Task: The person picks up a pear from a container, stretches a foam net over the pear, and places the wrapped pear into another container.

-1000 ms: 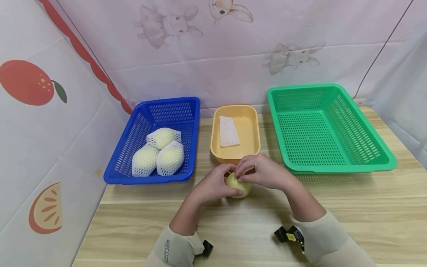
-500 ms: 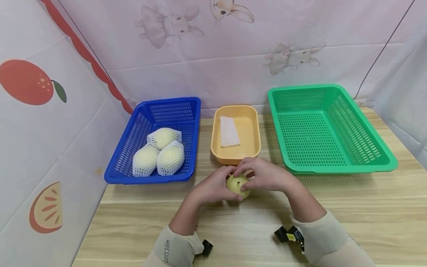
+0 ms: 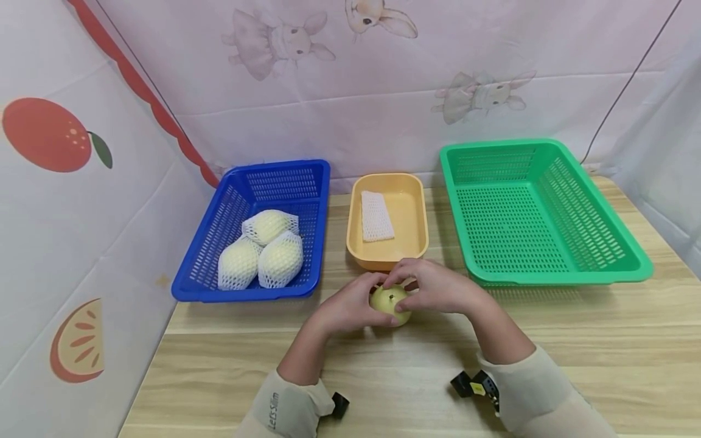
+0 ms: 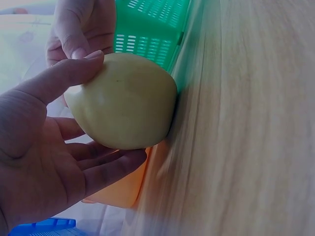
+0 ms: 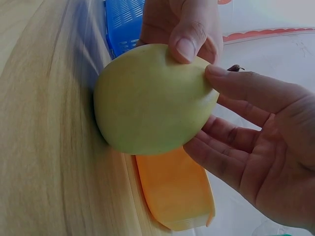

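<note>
A pale yellow-green pear [image 3: 387, 299] with a short dark stem stands on the wooden table in front of the orange tray. From its left side my left hand [image 3: 350, 306] holds it, thumb toward me and fingers around the far side. My right hand [image 3: 435, 288] holds the same pear from the right, its thumb on the near upper side. In the left wrist view the pear [image 4: 130, 101] has its base against the tabletop. The right wrist view shows the stem [image 5: 236, 68] pointing up, between both thumbs.
A blue basket [image 3: 246, 296] at left holds 3 fruits in white foam nets [image 3: 280, 260]. Behind the pear, the orange tray [image 3: 408, 213] contains a flat white foam net [image 3: 375, 216]. A green basket [image 3: 547, 277] stands at right.
My right fingers have gone from the pear's top, near the stem, to its right side. The stem shows now. Over the last half second both hands stay almost still.
</note>
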`<state>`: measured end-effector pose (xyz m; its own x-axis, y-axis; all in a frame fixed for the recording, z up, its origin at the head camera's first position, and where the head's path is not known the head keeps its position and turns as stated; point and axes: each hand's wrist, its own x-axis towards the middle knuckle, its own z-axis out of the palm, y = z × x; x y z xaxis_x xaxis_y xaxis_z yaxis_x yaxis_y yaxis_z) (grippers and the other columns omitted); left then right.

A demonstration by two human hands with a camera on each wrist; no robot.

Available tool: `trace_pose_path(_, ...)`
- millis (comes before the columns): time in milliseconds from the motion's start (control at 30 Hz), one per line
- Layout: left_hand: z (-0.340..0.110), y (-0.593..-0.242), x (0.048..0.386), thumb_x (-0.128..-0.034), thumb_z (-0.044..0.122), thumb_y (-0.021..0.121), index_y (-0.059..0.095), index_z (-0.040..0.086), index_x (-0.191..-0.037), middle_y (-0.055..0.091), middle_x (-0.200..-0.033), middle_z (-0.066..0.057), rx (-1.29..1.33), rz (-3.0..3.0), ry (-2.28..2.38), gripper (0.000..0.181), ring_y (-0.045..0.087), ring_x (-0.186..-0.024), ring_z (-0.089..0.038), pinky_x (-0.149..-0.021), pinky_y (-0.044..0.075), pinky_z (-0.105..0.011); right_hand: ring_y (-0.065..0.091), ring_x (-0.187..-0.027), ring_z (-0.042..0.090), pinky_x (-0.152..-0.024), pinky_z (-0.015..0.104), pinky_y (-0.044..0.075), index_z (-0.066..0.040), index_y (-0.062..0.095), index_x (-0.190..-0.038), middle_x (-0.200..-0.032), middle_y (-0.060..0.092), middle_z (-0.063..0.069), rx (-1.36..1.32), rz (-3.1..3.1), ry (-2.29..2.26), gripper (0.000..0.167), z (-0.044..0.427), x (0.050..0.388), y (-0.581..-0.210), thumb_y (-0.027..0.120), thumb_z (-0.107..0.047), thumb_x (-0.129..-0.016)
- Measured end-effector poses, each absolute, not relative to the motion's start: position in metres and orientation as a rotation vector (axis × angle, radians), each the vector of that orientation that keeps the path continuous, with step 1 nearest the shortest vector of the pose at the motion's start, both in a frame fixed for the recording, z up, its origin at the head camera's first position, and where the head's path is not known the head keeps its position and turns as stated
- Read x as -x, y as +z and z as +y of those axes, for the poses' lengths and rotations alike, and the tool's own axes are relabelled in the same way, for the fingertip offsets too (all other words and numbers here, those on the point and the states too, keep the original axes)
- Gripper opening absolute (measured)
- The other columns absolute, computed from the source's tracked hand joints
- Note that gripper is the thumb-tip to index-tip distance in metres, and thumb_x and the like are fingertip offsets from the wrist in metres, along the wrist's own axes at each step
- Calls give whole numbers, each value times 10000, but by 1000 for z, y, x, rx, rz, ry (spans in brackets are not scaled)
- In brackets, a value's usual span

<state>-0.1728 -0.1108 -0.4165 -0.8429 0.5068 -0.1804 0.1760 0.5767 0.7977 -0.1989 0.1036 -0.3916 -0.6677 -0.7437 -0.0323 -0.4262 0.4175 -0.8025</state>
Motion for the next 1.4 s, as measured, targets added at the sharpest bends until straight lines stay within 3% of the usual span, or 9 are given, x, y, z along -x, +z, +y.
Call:
trace_pose_path(767,-110,-414,171,-777,339,835,554,171,-1289,600,-1131,55,-593,2396,1190,608,592,-909,-114,-729,519,-252,608,-1082,175,-911,359,553,-148,714,-1084,-1136,640,-2,995,2283,-1122,305,104,199,-388,806,-126,-794)
trace_pose_path(967,-109,-416,168,-786,361,824,522,133,-1349,583,-1182,38,-613,2424,1171,678,571,-985,-124,-813,496,-254,599,-1129,217,-949,419,536,-102,698,-1157,-1188,636,35,1019,2245,-1110,343,109,198,-384,705,-30,-822)
trace_pose_path(1167,-109,-416,166,-792,366,820,510,79,-1385,582,-1217,10,-640,2462,1134,728,558,-1027,-119,-906,472,-294,615,-1125,257,-937,434,535,-88,679,-1201,-1188,664,45,1035,2370,-1120,373,110,202,-357,600,10,-849)
trace_pose_path(1400,-108,-420,167,-780,372,828,570,111,-1304,615,-1096,44,-603,2491,1097,640,579,-930,-94,-839,486,-270,628,-1087,203,-901,403,540,-124,659,-1255,-1207,660,25,1040,2478,-986,333,88,224,-308,640,-116,-923)
